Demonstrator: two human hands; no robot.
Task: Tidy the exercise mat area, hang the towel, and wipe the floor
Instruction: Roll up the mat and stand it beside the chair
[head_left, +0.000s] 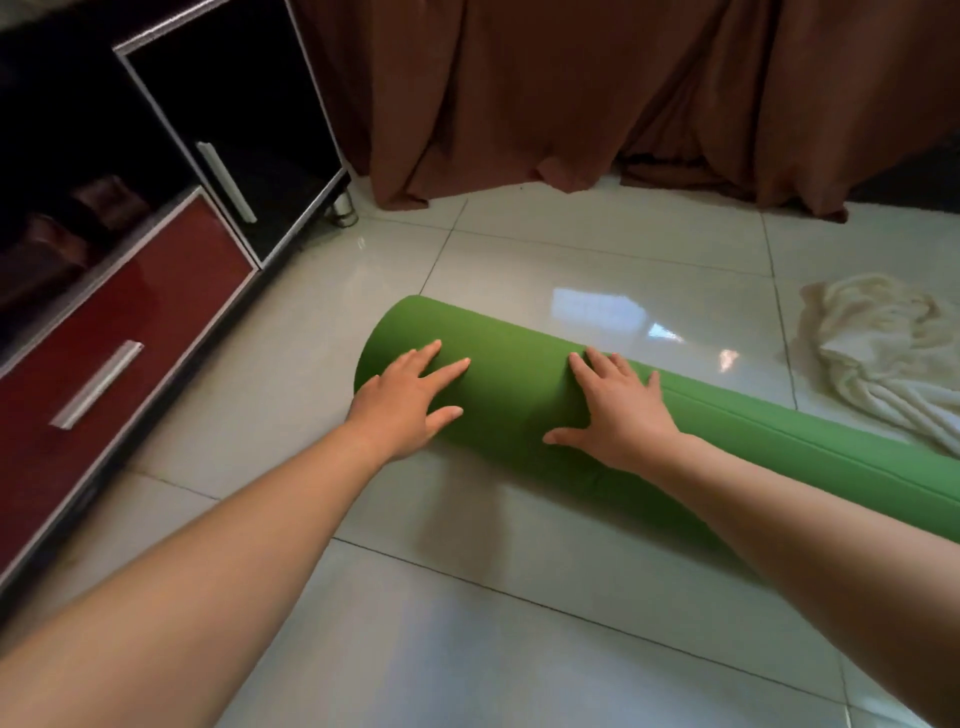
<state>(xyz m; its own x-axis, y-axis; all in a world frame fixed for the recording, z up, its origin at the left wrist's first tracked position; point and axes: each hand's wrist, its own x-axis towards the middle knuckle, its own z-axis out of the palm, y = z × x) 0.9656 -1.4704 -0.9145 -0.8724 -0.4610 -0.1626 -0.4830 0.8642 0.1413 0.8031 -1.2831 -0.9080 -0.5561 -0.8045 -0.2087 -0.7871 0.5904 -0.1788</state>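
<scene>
Both hands lie flat with fingers spread on the rolled green mat (519, 395) at frame centre: left hand (410, 400) near its left end, right hand (618, 410) beside it. A cream towel (883, 353) lies crumpled on the floor (467, 623) at right, a cabinet (130, 312) at upper left.

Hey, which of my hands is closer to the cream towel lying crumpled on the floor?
Right. The right hand lies flat on the rolled green exercise mat, with the towel off to its right; the left hand rests near the mat's left end, farther away.
</scene>
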